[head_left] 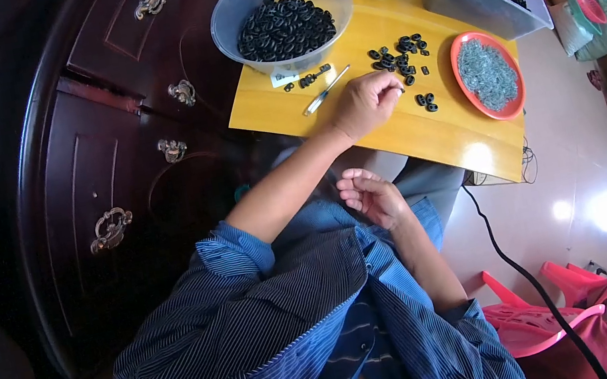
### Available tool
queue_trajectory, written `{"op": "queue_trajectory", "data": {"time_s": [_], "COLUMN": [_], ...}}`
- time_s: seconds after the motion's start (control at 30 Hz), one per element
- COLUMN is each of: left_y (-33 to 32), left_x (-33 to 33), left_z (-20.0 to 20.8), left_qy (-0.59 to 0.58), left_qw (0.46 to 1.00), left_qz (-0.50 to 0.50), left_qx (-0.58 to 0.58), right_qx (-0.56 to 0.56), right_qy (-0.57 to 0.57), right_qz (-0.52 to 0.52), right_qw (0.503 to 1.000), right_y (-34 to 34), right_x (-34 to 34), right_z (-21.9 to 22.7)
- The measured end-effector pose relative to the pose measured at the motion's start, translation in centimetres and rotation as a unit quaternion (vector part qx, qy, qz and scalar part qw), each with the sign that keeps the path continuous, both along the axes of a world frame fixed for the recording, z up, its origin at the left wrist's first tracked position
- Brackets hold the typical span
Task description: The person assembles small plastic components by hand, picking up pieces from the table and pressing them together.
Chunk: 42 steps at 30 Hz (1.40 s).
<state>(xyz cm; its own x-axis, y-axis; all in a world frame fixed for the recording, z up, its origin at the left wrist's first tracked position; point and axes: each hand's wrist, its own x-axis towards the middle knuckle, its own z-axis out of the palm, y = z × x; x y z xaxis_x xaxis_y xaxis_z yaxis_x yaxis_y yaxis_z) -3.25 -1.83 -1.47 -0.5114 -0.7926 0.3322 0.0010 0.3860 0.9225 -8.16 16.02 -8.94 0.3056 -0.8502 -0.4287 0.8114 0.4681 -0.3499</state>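
My left hand (368,105) is over the near part of the yellow table (467,148), thumb and fingertips pinched together. A small dark piece shows at their tips, most likely one of the small black oval pieces. Just beyond it lies a loose cluster of black oval pieces (402,58), some with holes. A few more black pieces (427,102) sit to the right of my fingers. My right hand (374,197) hangs over my lap, below the table's front edge, with its fingers loosely curled and nothing visible in them.
A slim pen-like tool (327,90) lies left of my left hand. Behind it stands a clear round tub (226,28) of black pieces. Clear bins (441,3) are at the back. An orange-red dish (517,103) holds small clear pieces. Dark cabinets (131,179) line the left.
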Motion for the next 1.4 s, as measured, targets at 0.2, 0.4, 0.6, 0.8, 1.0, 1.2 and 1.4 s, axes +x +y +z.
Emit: {"op": "queue_trajectory", "data": {"time_s": [0.2, 0.4, 0.6, 0.8, 1.0, 1.2, 1.4], "left_y": [1.1, 2.3, 4.1, 7.5, 9.3, 13.8, 13.1], "left_x": [0.8, 1.8, 4.0, 5.6, 7.2, 8.2, 6.9], "left_z": [-0.6, 0.7, 2.0, 9.3, 16.5, 19.8, 22.2], "left_qy": [-0.161, -0.145, -0.114, 0.010, 0.131, 0.358, 0.486], "left_qw": [0.916, 0.927, 0.978, 0.986, 0.938, 0.832, 0.555], "left_qz": [-0.018, -0.008, -0.034, -0.158, -0.316, -0.412, -0.626], "left_qx": [-0.366, -0.347, -0.174, 0.058, -0.061, 0.103, 0.252], "right_qx": [-0.022, -0.029, -0.039, -0.039, 0.000, -0.037, -0.019], "right_qy": [0.036, 0.060, 0.073, 0.072, 0.039, 0.087, 0.081], "right_qz": [-0.043, -0.129, -0.138, -0.119, -0.094, -0.080, -0.092], "right_qw": [0.998, 0.989, 0.987, 0.989, 0.995, 0.992, 0.992], "right_y": [1.5, 2.8, 2.8, 2.5, 1.7, 1.6, 1.5], "right_x": [-1.5, -2.9, -2.6, -1.8, -1.3, -1.2, -1.1], "right_z": [2.3, 2.4, 2.5, 1.8, 5.0, 3.5, 2.7]}}
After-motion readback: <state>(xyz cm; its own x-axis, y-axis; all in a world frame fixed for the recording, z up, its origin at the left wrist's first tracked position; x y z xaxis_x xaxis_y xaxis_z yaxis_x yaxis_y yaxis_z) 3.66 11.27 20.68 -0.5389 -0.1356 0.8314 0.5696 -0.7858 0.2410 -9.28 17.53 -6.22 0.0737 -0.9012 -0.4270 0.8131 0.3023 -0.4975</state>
